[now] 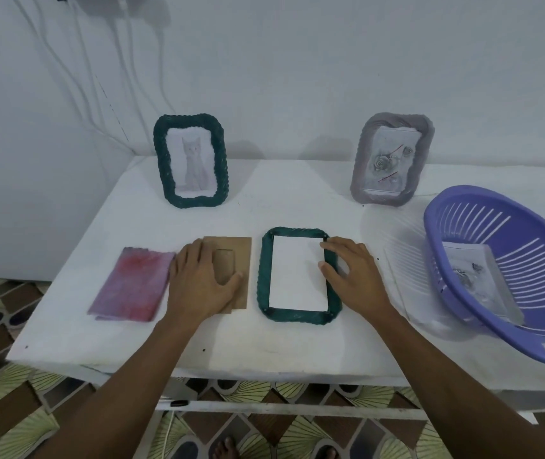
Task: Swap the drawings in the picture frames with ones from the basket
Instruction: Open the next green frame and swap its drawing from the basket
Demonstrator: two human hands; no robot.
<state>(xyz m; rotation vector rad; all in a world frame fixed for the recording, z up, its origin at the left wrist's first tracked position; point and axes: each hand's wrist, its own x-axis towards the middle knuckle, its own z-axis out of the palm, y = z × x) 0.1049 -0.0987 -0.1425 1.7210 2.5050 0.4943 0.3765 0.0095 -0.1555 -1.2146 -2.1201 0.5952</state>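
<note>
Green braided picture frame [297, 317]: backing goes on next.
Flat left hand [198, 286] presses brown cardboard board [241, 256] beside it; spread right hand [352, 276] steadies it.

Both bare forearms reach forward, palms down. The left grip [201, 283] lies flat, fingers together, thumb out. The right grip [352, 273] angles inward, fingers spread.

I am seeing a flat frame [264, 276] lying mid-table [198, 342], a sheet [297, 276] lying in it. A backing board [241, 260] is lying just left of it and a cloth [132, 283] further left. Behind, a back-left frame [162, 160] and a back-right frame [364, 160] are standing upright, well apart. The basket [463, 207] is sitting at the right, with a drawing [476, 276] in it and a loose page [407, 276] partly under it.
</note>
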